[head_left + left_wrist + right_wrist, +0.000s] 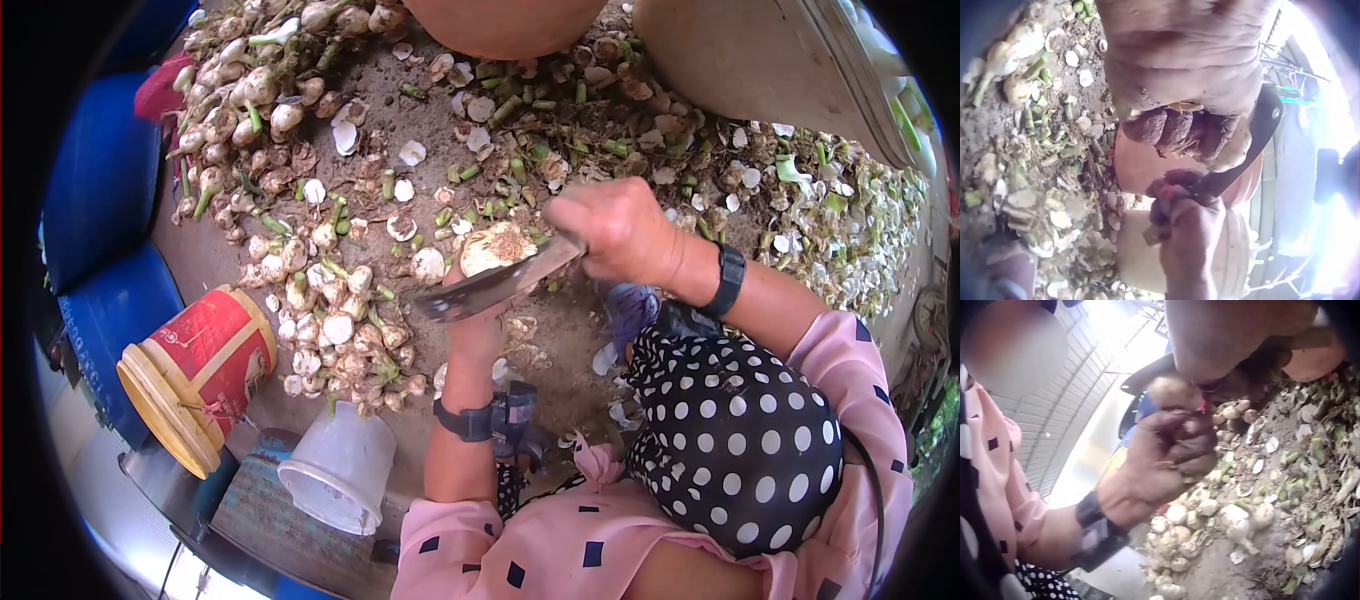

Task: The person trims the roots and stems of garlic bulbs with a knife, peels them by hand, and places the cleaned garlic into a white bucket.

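Observation:
My left hand [477, 335] grips a garlic bulb [497, 246] with its cut face and roots turned up. In the left wrist view the fingers [1175, 128] curl round the bulb, which shows pale at their edge. My right hand [622, 225] holds a broad-bladed knife [490, 288] by its handle. The blade lies across the near side of the bulb, hiding part of it and of the left hand. Trimmed garlic bulbs [340, 330] lie heaped on the ground left of the hands.
A larger garlic heap [255, 95] covers the far left. Cut stems and skins [590, 150] litter the ground. A red-and-yellow bucket [215, 350] and a white bucket [345, 460] lie at the left. A terracotta-coloured container [510, 25] and a large pale container [760, 60] stand ahead.

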Demonstrator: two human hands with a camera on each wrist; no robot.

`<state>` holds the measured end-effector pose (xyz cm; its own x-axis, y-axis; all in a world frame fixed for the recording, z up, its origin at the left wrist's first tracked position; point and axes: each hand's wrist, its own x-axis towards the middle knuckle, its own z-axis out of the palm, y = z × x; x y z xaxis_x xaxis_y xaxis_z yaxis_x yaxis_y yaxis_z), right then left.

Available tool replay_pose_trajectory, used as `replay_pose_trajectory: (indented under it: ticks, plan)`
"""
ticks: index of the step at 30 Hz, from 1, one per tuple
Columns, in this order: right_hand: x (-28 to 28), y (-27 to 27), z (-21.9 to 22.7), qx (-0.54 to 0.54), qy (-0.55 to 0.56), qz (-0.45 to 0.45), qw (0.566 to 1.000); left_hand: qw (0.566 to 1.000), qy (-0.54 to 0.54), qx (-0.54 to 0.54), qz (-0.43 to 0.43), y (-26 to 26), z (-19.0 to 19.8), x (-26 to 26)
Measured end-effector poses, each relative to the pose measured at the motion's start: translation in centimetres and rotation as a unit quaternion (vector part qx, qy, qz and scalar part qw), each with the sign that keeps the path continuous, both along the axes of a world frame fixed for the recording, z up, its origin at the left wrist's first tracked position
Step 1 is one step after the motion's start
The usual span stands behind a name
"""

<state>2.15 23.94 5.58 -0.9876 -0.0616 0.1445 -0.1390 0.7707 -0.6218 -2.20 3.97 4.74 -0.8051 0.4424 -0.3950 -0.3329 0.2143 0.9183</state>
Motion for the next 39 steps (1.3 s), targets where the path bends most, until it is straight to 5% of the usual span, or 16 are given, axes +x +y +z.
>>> replay_pose_trajectory:
  ticks: [4, 6, 8, 10, 12, 14, 20, 22, 24, 26, 29, 30, 31, 33, 37, 39]
  plan:
    - [1.4, 5.3, -7.5, 0.063, -0.146, -0.198, 0.967, 0.895, -0.255, 0.341, 0.132, -3.9, 1.5, 0.6]
    - [2.0, 6.9, -6.4, -0.015, -0.26, -0.302, 0.917, 0.995, 0.096, -0.031, -0.024, -8.8, 1.8, -1.0]
    - [2.8, 5.8, -7.3, -0.119, -0.134, -0.266, 0.947, 0.985, 0.062, -0.144, -0.076, -12.0, 4.5, -7.1]
    - [2.8, 5.4, -8.3, -0.054, -0.17, -0.233, 0.956, 0.798, 0.16, -0.505, -0.288, -14.8, 5.5, -12.2]
    - [1.9, 5.0, -7.0, -0.066, -0.233, -0.224, 0.944, 0.624, 0.314, -0.616, -0.366, -15.4, 6.1, -16.2]
    - [2.0, 4.8, -8.6, -0.089, -0.212, -0.219, 0.948, 0.734, 0.361, -0.519, -0.248, -13.6, 5.9, -22.2]
    - [1.1, 4.5, -8.1, -0.096, -0.24, -0.221, 0.941, 0.708, 0.525, -0.436, -0.181, -1.9, -1.1, -38.6]
    - [1.1, 4.6, -7.3, -0.09, -0.302, -0.202, 0.927, 0.686, 0.403, -0.575, -0.193, 1.7, -2.5, -38.9]
    - [1.5, 4.4, -7.3, -0.106, -0.305, -0.207, 0.923, 0.652, 0.406, -0.609, -0.196, 2.2, -3.1, -37.5]
    - [1.8, 4.1, -6.9, -0.126, -0.31, -0.213, 0.918, 0.737, 0.462, -0.476, -0.129, 0.7, -3.8, -34.7]
    - [0.8, 3.4, -6.0, -0.125, -0.295, -0.194, 0.927, 0.895, 0.294, -0.308, -0.132, -2.4, -4.9, -29.6]
    - [0.6, 3.2, -5.8, -0.127, -0.268, -0.171, 0.939, 0.886, 0.333, -0.301, -0.117, -4.7, -7.8, -28.0]
    - [0.3, 3.0, -5.6, -0.129, -0.24, -0.149, 0.95, 0.952, 0.176, -0.24, -0.063, -3.2, -4.2, -23.7]
    - [-0.2, 2.2, -5.1, -0.129, -0.182, -0.112, 0.968, 0.955, 0.026, -0.294, -0.015, -1.3, -0.2, -16.8]
    - [-2.0, 0.4, -1.4, -0.085, -0.095, -0.068, 0.989, 0.96, -0.032, -0.21, -0.18, -0.6, -1.6, -8.0]
    - [-2.5, 0.4, 0.2, -0.049, -0.08, -0.012, 0.996, 0.947, 0.129, -0.206, -0.211, 0.5, -1.1, -4.9]
